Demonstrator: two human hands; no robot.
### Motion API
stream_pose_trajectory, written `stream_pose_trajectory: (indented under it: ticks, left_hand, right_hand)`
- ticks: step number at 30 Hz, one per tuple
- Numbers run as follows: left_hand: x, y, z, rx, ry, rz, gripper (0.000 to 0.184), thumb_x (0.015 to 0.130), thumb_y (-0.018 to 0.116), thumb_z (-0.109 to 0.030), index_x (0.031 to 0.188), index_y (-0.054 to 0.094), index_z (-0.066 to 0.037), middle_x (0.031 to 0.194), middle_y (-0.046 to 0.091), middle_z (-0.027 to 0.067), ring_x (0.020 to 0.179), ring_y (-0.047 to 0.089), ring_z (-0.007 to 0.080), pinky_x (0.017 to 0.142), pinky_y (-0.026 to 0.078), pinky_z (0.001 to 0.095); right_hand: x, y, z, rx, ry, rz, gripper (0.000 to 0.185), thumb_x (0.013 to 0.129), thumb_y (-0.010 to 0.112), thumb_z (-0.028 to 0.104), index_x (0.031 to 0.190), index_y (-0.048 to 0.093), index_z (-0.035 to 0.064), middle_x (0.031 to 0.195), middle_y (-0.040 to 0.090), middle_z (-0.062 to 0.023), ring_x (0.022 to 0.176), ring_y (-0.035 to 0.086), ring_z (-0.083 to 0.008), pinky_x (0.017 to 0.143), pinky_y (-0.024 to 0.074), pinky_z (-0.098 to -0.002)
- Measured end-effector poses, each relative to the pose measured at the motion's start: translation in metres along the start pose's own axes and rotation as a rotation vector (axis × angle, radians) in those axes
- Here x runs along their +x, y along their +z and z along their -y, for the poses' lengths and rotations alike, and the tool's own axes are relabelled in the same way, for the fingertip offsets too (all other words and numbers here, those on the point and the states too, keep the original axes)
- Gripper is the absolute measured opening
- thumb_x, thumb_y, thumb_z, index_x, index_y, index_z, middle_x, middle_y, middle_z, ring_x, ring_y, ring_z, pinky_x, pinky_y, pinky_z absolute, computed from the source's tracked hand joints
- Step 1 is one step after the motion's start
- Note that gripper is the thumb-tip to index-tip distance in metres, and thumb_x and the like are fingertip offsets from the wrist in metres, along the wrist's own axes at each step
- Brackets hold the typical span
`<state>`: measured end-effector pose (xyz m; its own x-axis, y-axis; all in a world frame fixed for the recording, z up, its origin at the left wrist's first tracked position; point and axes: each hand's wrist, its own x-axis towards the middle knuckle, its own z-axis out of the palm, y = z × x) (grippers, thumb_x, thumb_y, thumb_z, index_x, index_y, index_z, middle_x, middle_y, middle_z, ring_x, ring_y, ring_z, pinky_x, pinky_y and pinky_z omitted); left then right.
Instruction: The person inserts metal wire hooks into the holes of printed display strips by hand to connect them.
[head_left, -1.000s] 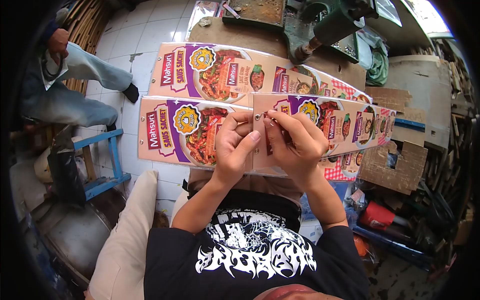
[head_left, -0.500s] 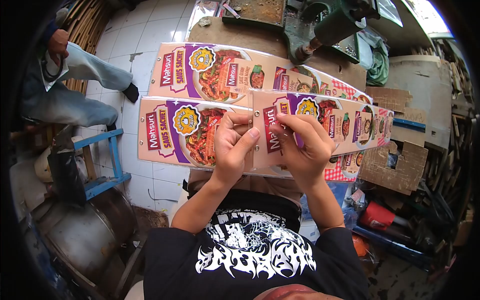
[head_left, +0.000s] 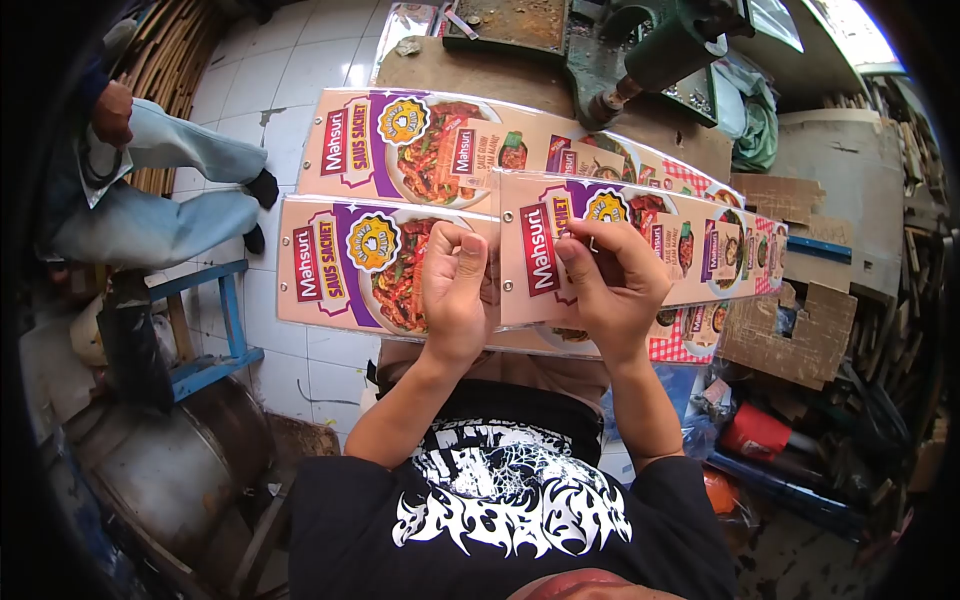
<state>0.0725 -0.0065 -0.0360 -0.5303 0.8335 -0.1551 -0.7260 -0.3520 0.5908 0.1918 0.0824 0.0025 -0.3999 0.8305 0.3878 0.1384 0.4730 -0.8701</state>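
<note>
Since the earlier frame, the left hand [head_left: 458,295] has drawn left, off the eyeleted edge of the top sign [head_left: 690,250]. Its fingers curl together over the near-left sign [head_left: 345,270]. The right hand [head_left: 615,300] is over the top sign, thumb and forefinger close; whether they pinch something small, I cannot tell. The far sign [head_left: 410,150] lies beyond, near the green press [head_left: 672,60].
</note>
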Motion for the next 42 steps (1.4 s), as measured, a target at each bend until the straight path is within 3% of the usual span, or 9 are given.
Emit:
stream_pose_trajectory:
  ticks: [6,15,18,20,23,27,32,38,42]
  left_hand:
    - [0.004,-0.010,-0.002,-0.113,0.003,0.181,0.011,0.100,0.048,-0.008,0.091,0.041,-0.007,0.085,0.058,0.0086,0.080,0.062,0.0127,0.074,0.054,0.0275]
    - [0.001,-0.006,-0.008,-0.138,-0.081,0.163,0.010,0.098,0.051,-0.007,0.089,0.047,-0.005,0.117,0.061,0.0276,0.097,0.065,0.0213,0.086,0.055,0.0341]
    - [0.003,-0.005,-0.008,-0.196,-0.053,0.268,0.017,0.099,0.052,-0.011,0.114,0.049,-0.002,0.125,0.056,0.0306,0.110,0.063,0.0285,0.093,0.054,0.0387]
    - [0.001,0.008,-0.014,-0.137,-0.016,0.187,0.051,0.100,0.052,-0.013,0.144,0.029,-0.005,0.133,0.049,0.0325,0.118,0.059,0.0326,0.097,0.052,0.0424]
    - [0.001,0.011,-0.017,-0.200,-0.024,0.239,0.076,0.100,0.052,-0.015,0.154,0.000,-0.010,0.138,0.044,0.0326,0.122,0.056,0.0322,0.099,0.051,0.0423]
    - [0.003,0.005,-0.015,-0.156,-0.074,0.231,0.074,0.099,0.053,-0.013,0.154,0.004,-0.004,0.139,0.044,0.0302,0.122,0.056,0.0297,0.101,0.049,0.0406]
    - [0.003,0.008,-0.015,0.063,-0.132,0.183,0.056,0.094,0.059,-0.006,0.142,0.034,0.011,0.131,0.056,0.0211,0.114,0.060,0.0219,0.099,0.049,0.0351]
    - [0.004,0.011,-0.019,0.122,-0.095,0.214,0.055,0.091,0.061,-0.004,0.140,0.040,0.010,0.128,0.059,0.0186,0.113,0.060,0.0202,0.100,0.046,0.0349]
    - [0.004,0.009,-0.016,0.142,-0.071,0.199,0.056,0.091,0.061,-0.005,0.140,0.040,0.010,0.128,0.059,0.0183,0.114,0.059,0.0203,0.101,0.046,0.0355]
  right_hand:
    - [-0.001,-0.001,0.004,0.096,0.072,-0.002,0.017,0.082,0.076,0.001,0.097,0.070,-0.0015,0.080,0.066,-0.0058,0.062,0.057,-0.0069,0.054,0.0439,-0.0204]
    - [0.001,-0.003,0.006,0.152,0.077,-0.006,0.016,0.084,0.074,0.000,0.098,0.070,-0.0026,0.081,0.065,-0.0047,0.061,0.057,-0.0049,0.051,0.0432,-0.0190]
    - [0.001,-0.003,0.007,0.173,0.101,-0.007,0.015,0.084,0.074,0.000,0.098,0.069,-0.0027,0.082,0.065,-0.0043,0.061,0.057,-0.0042,0.051,0.0427,-0.0184]
    - [0.002,-0.003,0.008,0.179,0.111,-0.007,0.015,0.084,0.074,0.000,0.098,0.069,-0.0027,0.082,0.065,-0.0042,0.061,0.057,-0.0039,0.050,0.0425,-0.0181]
    - [0.003,-0.003,0.010,0.191,0.122,0.002,0.015,0.084,0.074,0.000,0.099,0.069,-0.0026,0.081,0.065,-0.0039,0.061,0.057,-0.0036,0.050,0.0423,-0.0178]
    - [0.002,-0.001,0.006,0.172,0.113,-0.006,0.015,0.083,0.074,0.001,0.097,0.070,-0.0020,0.080,0.065,-0.0041,0.061,0.057,-0.0041,0.050,0.0427,-0.0187]
    - [0.003,-0.002,0.007,0.000,-0.006,0.040,0.017,0.079,0.078,0.003,0.095,0.071,0.0002,0.077,0.066,-0.0058,0.059,0.058,-0.0068,0.051,0.0435,-0.0204]
    - [0.008,-0.001,0.018,-0.165,-0.039,0.081,0.024,0.077,0.081,0.004,0.097,0.070,-0.0004,0.079,0.067,-0.0049,0.062,0.058,-0.0062,0.055,0.0464,-0.0210]
    - [0.017,-0.001,0.023,-0.259,-0.135,0.158,0.024,0.076,0.079,0.007,0.097,0.068,0.0040,0.072,0.062,-0.0075,0.059,0.060,-0.0186,0.052,0.0476,-0.0309]
